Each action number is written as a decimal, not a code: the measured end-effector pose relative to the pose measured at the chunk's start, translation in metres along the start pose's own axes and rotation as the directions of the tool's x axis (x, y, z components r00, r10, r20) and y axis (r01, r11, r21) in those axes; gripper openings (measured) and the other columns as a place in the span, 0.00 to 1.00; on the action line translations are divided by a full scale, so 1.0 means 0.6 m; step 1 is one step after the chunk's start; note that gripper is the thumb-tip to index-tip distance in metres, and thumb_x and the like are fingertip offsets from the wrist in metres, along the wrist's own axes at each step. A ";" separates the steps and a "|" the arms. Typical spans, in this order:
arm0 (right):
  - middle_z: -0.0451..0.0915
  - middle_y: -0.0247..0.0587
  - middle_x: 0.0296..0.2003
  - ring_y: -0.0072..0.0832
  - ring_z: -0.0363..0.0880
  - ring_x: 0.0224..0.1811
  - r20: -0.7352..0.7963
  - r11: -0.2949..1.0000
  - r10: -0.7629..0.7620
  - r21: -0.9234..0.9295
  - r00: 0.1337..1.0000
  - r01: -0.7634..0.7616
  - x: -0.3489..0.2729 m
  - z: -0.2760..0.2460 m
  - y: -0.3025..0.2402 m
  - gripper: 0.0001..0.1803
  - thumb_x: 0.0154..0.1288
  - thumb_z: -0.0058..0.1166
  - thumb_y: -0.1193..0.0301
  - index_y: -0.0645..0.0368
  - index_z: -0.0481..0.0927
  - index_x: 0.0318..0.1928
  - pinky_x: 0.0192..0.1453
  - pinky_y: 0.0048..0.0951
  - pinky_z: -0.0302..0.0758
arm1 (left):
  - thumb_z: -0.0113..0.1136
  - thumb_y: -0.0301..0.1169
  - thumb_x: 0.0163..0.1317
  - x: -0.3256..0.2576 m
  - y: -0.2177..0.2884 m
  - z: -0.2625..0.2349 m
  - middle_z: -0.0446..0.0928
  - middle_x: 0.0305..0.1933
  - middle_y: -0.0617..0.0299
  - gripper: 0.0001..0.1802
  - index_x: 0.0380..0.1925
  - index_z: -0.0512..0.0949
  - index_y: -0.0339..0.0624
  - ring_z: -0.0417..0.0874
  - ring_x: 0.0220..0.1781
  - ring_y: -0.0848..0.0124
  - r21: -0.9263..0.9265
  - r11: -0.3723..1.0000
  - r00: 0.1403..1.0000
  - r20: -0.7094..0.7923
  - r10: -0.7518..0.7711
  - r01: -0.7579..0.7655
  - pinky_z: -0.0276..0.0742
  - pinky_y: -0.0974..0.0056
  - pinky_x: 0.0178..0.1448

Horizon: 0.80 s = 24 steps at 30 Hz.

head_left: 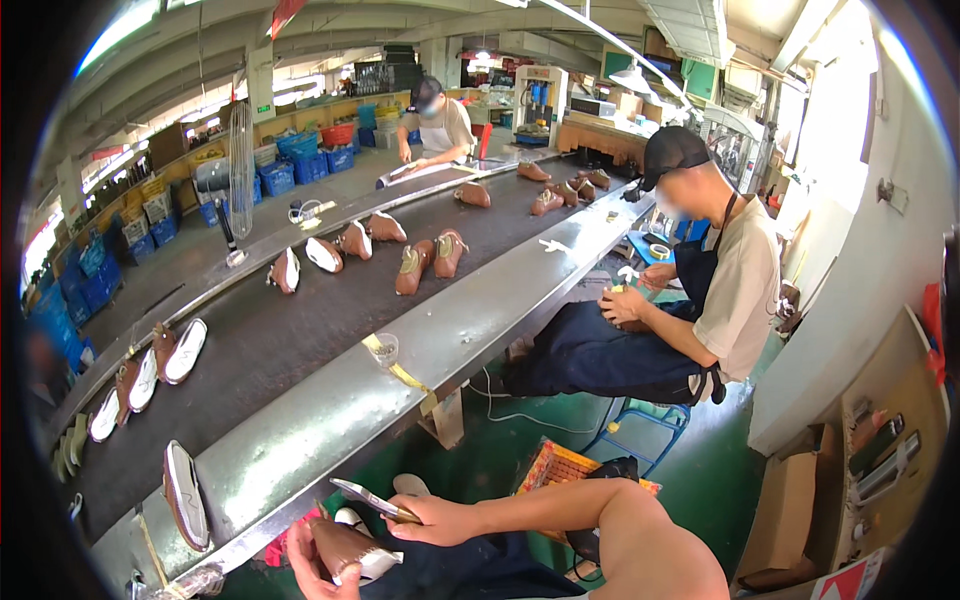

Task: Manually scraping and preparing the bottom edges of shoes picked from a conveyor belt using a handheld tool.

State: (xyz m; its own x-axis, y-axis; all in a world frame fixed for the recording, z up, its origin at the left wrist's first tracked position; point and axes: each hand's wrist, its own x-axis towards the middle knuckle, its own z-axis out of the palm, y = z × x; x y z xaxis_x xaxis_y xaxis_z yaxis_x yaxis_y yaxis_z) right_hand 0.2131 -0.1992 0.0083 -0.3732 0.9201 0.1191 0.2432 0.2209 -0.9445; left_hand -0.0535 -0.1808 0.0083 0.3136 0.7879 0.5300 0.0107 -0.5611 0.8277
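Note:
My left hand (318,560) grips a brown shoe upper (345,548) with a white sole edge, low in the picture over my lap. My right hand (440,520) is just above it and pinches a thin flat metal tool (368,498) whose blade points left over the shoe. My right forearm comes in from the lower right. Both hands sit right below the steel edge (330,420) of a long conveyor.
The dark conveyor belt (290,340) carries several brown shoes and white soles. A small cup (385,348) stands on the steel edge. A seated person in a cap (690,290) works to my right, another stands at the far end (435,125). Blue crates line the left wall.

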 end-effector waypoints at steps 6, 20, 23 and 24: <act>0.80 0.46 0.38 0.33 0.80 0.40 -0.155 0.980 -0.149 0.107 0.977 0.167 0.031 0.047 0.014 0.19 0.74 0.52 0.60 0.63 0.70 0.53 0.47 0.35 0.75 | 0.72 0.35 0.59 -0.003 0.021 0.010 0.62 0.69 0.42 0.54 0.73 0.44 0.29 0.68 0.69 0.53 0.033 0.999 0.990 0.139 0.000 -0.004 0.63 0.53 0.72; 0.75 0.47 0.59 0.29 0.74 0.61 -0.270 0.849 -0.298 0.364 0.916 0.384 0.095 0.023 -0.061 0.20 0.72 0.53 0.72 0.65 0.66 0.60 0.66 0.34 0.69 | 0.76 0.34 0.55 0.112 0.069 -0.002 0.60 0.66 0.23 0.66 0.76 0.31 0.43 0.72 0.64 0.38 0.302 0.711 0.772 0.279 0.571 -0.635 0.69 0.41 0.67; 0.74 0.47 0.59 0.30 0.74 0.61 -0.238 0.834 -0.281 0.419 0.930 0.359 0.092 0.030 -0.052 0.20 0.72 0.52 0.74 0.64 0.65 0.60 0.67 0.33 0.69 | 0.81 0.32 0.47 0.109 0.059 0.010 0.67 0.63 0.28 0.65 0.76 0.43 0.44 0.77 0.60 0.39 0.265 0.721 0.766 0.148 0.626 -0.640 0.72 0.38 0.63; 0.75 0.48 0.59 0.30 0.74 0.61 -0.255 0.835 -0.255 0.429 0.933 0.345 0.083 0.021 -0.051 0.20 0.72 0.52 0.74 0.64 0.65 0.60 0.67 0.33 0.69 | 0.81 0.32 0.46 0.113 0.056 0.021 0.66 0.63 0.29 0.64 0.76 0.44 0.44 0.77 0.60 0.39 0.235 0.728 0.764 0.153 0.627 -0.644 0.73 0.38 0.62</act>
State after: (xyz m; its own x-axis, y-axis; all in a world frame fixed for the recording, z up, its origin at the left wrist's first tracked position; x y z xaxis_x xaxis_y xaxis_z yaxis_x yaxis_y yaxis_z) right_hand 0.1756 -0.1643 0.0393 -0.1821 0.8842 0.4302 -0.3097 0.3636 -0.8785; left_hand -0.0198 -0.1494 0.0701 0.3917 0.2114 0.8955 0.0288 -0.9756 0.2177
